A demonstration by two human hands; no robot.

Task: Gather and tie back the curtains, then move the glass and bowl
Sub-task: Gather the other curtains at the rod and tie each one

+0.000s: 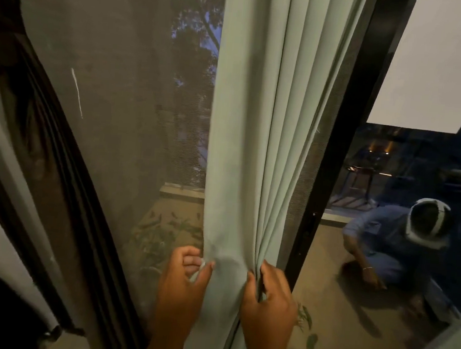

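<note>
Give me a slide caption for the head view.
Both hands, left hand and right hand, gather the pale green curtain.

Curtain is matte pale-green cloth, smooth with soft folds; screen is fine mesh; door frame looks glossy black.

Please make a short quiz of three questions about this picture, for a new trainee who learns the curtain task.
1. True or false: both hands grip the pale green curtain.
2. Which is already tied back?
A. the pale green curtain
B. the dark curtain at the left
C. neither
3. Fill in: behind the pale green curtain, to its right, stands the black ______ of the window.

Key
1. True. The left hand pinches the curtain's left edge and the right hand clutches its folds on the right.
2. B. It is bunched at a knot; the pale green one hangs loose.
3. Frame.
</note>
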